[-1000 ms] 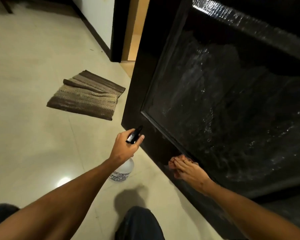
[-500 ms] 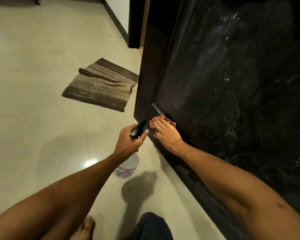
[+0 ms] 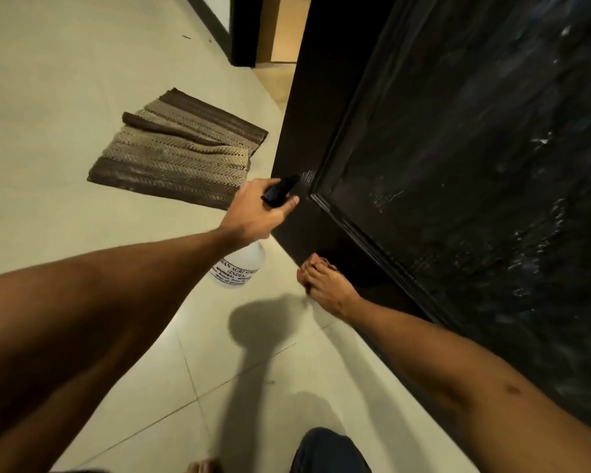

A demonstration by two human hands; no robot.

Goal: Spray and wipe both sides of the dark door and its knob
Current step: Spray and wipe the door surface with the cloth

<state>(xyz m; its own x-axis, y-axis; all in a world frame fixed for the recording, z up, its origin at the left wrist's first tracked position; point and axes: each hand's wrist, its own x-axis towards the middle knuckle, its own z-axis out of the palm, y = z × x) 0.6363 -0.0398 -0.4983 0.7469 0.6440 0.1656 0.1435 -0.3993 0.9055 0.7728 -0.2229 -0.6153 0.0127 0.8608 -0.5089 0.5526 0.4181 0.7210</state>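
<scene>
**Bottle aimed at the door's lower corner, cloth pressed on the bottom rail**

The dark door (image 3: 458, 158) filled the view from 12 round to 4 o'clock. Its panel was streaked with pale wet marks, and a small patch of spray showed on the frame by the panel's lower corner. The left hand (image 3: 258, 215), just left of centre, had its fingers curled round the black head of the spray bottle (image 3: 241, 268). The nozzle pointed toward 1 o'clock, at that wet patch and close to it. The bottle's clear, labelled body hung below the wrist, above the floor.

At 5 o'clock from the left hand, the right hand (image 3: 331, 291) lay with its fingers straight and held together, pressing a reddish cloth (image 3: 314, 262) against the door's lower rail. Only the cloth's edge showed past the fingertips.

A striped brown mat (image 3: 181, 155) lay rumpled on the pale tiled floor (image 3: 48, 97), at 10 o'clock from the left hand and just beside the door's edge. A knee in dark fabric (image 3: 328, 450) showed at 6 o'clock.
</scene>
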